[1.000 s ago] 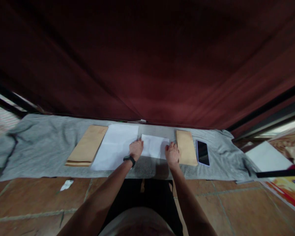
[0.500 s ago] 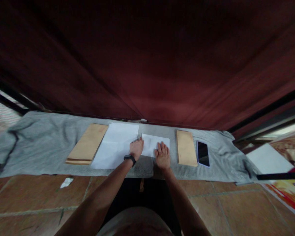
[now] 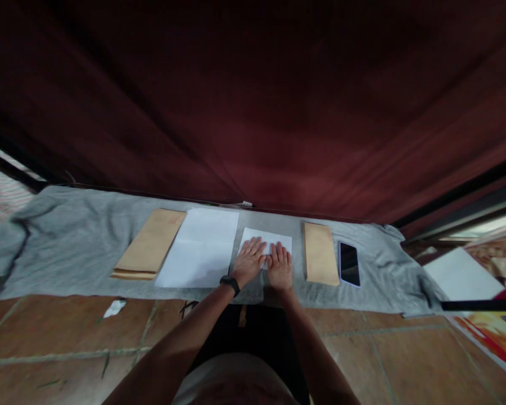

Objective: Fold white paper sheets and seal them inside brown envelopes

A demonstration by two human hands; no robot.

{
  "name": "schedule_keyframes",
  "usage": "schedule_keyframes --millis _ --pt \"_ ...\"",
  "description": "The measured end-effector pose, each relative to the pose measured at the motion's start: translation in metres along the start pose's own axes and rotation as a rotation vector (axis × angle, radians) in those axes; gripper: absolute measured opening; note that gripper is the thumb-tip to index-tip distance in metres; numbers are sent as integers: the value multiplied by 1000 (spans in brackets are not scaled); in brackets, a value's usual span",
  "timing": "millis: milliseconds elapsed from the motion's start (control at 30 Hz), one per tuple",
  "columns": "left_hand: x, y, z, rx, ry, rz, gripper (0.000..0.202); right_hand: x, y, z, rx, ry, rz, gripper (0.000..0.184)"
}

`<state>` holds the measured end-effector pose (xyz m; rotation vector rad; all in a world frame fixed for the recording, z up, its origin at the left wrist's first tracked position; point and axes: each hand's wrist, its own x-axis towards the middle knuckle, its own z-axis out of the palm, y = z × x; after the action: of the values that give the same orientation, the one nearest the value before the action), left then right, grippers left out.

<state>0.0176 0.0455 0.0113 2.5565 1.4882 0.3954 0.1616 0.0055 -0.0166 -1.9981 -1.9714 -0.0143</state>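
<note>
Left hand [image 3: 249, 261] and right hand [image 3: 279, 267] palm-down, fingers extended, gripping nothing, on small white rectangular paper [image 3: 270, 237] atop grey fabric cloth [image 3: 377, 264], apparently keeping it flat, with large white paper sheet [image 3: 202, 247] just left of it, tan rectangular paper stack [image 3: 152, 242] farther left, narrow tan paper piece [image 3: 321, 253] then black-screened phone [image 3: 349, 264] right of it, likely spaced for hand room.

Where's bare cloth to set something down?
Widest on the grey cloth: left of the left brown papers. Also right of the phone. A narrow strip separates small white paper and right brown papers. Crowded: middle, left hand and right hand on that paper beside large white sheet.
</note>
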Motion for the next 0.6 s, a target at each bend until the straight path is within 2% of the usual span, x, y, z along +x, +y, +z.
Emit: schedule_keyframes --millis 133,267,367,600 --pt "-2 -6 7 -16 -6 9 49 15 -5 -3 88 -39 50 51" --pt "-5 -9 7 -15 -4 74 51 35 -21 0 198 -35 -78 52" --pt "-7 -10 10 13 -6 87 52 42 -28 5 191 -39 -138 52" --pt "-5 -11 19 70 39 63 53 43 -10 7 87 -77 -127 51"
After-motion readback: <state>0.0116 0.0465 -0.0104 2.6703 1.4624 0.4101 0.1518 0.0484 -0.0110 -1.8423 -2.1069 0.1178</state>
